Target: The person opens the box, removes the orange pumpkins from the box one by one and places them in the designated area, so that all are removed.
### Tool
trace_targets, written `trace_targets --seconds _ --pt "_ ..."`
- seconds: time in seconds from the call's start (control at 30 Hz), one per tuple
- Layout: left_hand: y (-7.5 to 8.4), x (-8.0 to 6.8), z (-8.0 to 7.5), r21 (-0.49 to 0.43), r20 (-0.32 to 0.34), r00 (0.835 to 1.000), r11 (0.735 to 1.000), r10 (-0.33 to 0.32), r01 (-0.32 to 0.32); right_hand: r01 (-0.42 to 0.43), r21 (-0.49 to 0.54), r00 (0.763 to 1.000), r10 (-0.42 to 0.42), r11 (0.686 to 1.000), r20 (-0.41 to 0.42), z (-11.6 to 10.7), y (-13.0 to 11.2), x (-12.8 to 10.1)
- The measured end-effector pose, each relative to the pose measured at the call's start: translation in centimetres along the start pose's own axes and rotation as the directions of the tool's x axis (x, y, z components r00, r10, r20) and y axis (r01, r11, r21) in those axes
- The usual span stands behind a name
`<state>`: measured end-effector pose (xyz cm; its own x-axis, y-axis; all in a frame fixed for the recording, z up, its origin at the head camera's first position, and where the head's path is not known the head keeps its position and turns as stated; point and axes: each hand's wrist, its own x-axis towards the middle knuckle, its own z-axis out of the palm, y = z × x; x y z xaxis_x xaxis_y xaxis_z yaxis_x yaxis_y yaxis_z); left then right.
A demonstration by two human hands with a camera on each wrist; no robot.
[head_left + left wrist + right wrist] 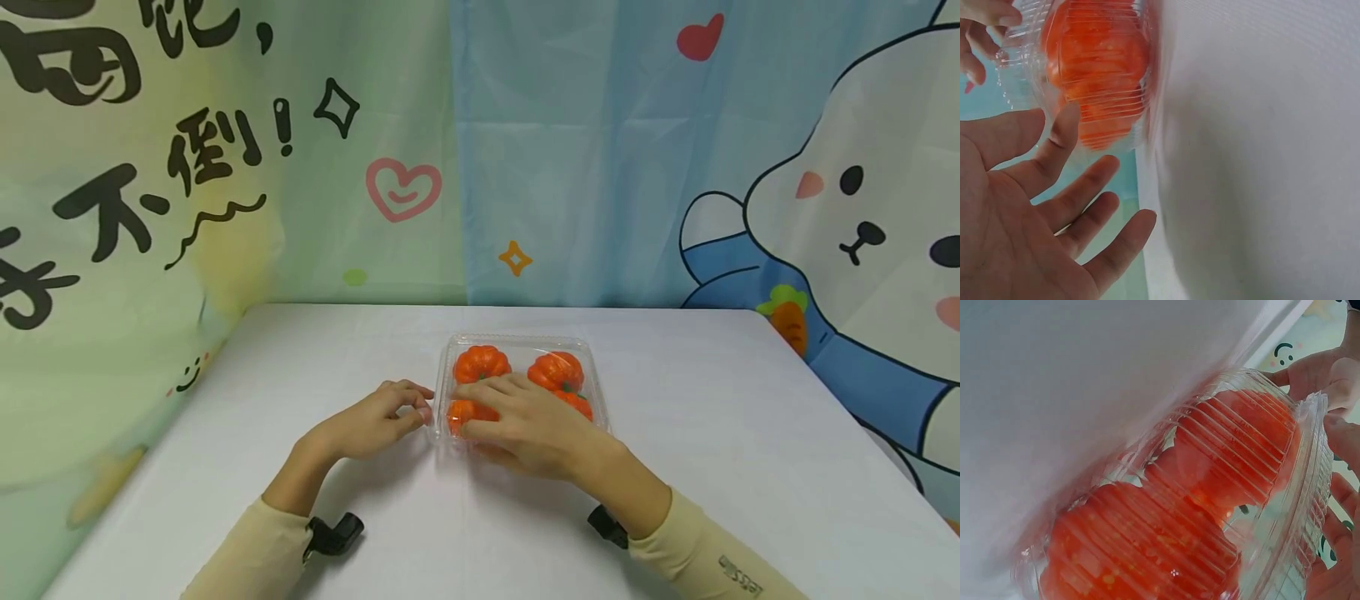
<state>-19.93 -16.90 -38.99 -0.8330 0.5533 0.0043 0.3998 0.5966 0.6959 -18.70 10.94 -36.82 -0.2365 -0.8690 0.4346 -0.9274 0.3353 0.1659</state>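
Observation:
A clear plastic box (525, 339) with a ribbed side holds several orange pumpkin-shaped pieces (482, 362). My left hand (375, 421) is at the box's left edge, its fingertips right by the wall. In the left wrist view its fingers (1088, 187) are spread and slightly bent, with nothing between them. The right hand (528, 425) reaches across the front of the box, fingers stretched to the left over the rim and partly hiding the front pumpkins. From the right wrist, two pumpkins (1141, 544) show through the ribbed wall, and my right fingers (1341, 506) lie along the far rim.
The box stands on a white table (712, 433). Behind it hangs a printed cloth (570, 167) with hearts, lettering and a cartoon animal. A small black device (336, 533) is strapped to my left wrist, and another (606, 525) to my right.

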Motion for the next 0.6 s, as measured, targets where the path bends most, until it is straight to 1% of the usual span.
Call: trace_targets --seconds 0.1,0.23,0.43,0.6 --pt "-0.09 0.17 0.02 -0.012 0.01 1.0 1.0 0.025 -0.025 0.014 -0.011 1.0 -0.014 1.0 -0.004 0.12 -0.01 0.04" --pt "-0.28 0.23 0.13 -0.029 0.015 0.999 0.998 0.051 -0.05 0.034 -0.049 0.999 -0.034 0.998 0.009 0.35 -0.2 0.14" --pt "-0.48 0.32 0.22 -0.072 0.028 0.998 0.996 0.053 -0.05 0.016 -0.082 0.999 -0.013 0.997 0.043 0.42 -0.61 0.3" --pt "-0.39 0.32 0.24 -0.113 0.046 0.997 0.992 0.059 -0.053 0.007 -0.111 0.999 -0.003 0.994 0.038 0.57 -0.94 0.57"
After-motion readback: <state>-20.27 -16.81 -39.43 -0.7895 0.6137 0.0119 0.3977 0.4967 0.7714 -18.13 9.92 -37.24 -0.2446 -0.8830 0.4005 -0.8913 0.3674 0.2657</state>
